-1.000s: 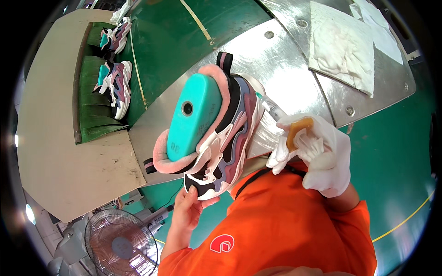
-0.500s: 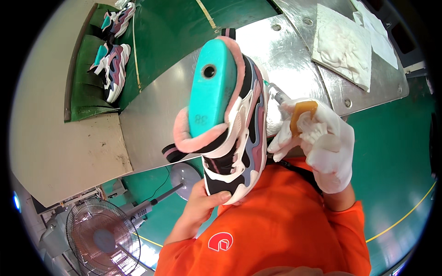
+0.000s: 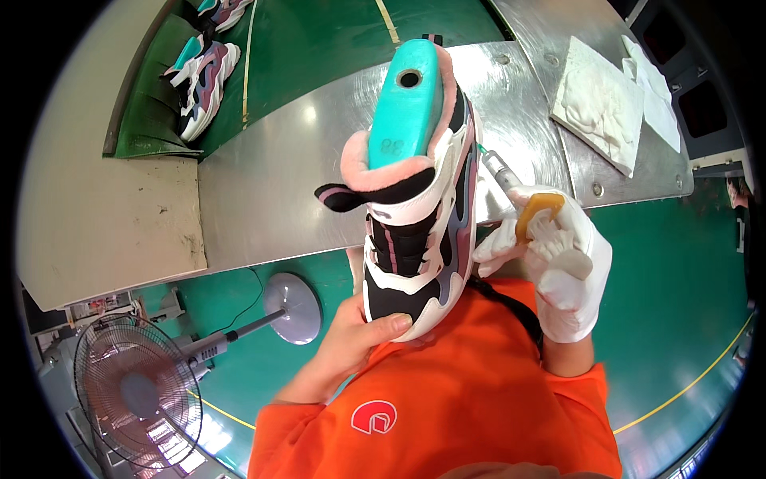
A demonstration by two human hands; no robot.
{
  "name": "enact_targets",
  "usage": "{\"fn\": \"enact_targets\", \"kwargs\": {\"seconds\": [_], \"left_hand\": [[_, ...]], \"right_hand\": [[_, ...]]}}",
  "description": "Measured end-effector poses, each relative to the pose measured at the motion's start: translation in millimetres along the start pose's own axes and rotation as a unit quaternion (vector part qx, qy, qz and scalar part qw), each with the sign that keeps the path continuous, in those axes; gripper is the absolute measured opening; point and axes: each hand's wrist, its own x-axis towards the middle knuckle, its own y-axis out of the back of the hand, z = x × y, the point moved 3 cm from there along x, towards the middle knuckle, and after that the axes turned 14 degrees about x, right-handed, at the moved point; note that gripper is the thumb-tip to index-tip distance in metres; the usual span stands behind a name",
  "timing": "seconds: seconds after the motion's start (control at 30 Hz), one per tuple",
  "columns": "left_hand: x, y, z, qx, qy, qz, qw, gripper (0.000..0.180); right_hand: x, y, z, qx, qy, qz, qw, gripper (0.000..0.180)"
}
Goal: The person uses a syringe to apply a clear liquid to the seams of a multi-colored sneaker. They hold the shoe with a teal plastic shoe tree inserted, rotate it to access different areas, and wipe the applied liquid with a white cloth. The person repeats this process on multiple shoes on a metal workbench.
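A chunky sneaker (image 3: 419,231) in white, black, pink and grey sits on a teal shoe last (image 3: 405,104), heel pointing away from me. My bare left hand (image 3: 363,339) grips its toe from below. My right hand (image 3: 558,255), in a white glove, is closed around a small amber-coloured piece (image 3: 536,215) and presses against the shoe's right side. A metal pen-like tool (image 3: 501,170) lies just beyond the gloved fingers.
A steel worktable (image 3: 295,176) lies under the shoe, with white cloths (image 3: 602,104) at its far right. More sneakers (image 3: 203,76) sit on a green belt at far left. A standing fan (image 3: 128,391) and its round base (image 3: 294,297) are on the green floor.
The shoe has swung upright and its heel now points away; it moved rightward in view. The gloved right hand stays at its right side, still holding the amber piece.
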Motion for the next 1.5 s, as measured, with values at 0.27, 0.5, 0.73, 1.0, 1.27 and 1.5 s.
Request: {"fn": "enact_targets", "kwargs": {"seconds": [0.27, 0.5, 0.73, 1.0, 1.27, 1.5], "left_hand": [[-5.4, 1.4, 13.6, -0.089, -0.028, -0.070, 0.993, 0.048], [-5.3, 27.3, -2.6, -0.281, -0.086, -0.188, 0.937, 0.043], [0.4, 45.4, 4.3, -0.384, -0.063, -0.155, 0.908, 0.052], [67.2, 106.5, 109.5, -0.181, -0.161, 0.081, 0.967, 0.032], [233.7, 207.8, 224.2, -0.014, -0.211, 0.216, 0.953, 0.038], [285.2, 210.2, 218.0, -0.183, -0.300, 0.099, 0.931, 0.025]], "right_hand": [[1.3, 8.2, -1.6, 0.014, 0.059, 0.007, 0.998, 0.070], [12.9, 14.2, -6.4, -0.087, 0.157, 0.073, 0.981, 0.080], [27.3, 27.9, 4.9, -0.273, 0.181, 0.101, 0.939, 0.082], [50.4, 63.6, 7.6, -0.369, 0.232, 0.165, 0.885, 0.072], [57.4, 64.4, 12.4, -0.299, 0.237, 0.220, 0.898, 0.065], [61.6, 72.7, 7.3, -0.228, 0.233, 0.236, 0.915, 0.064]]}}
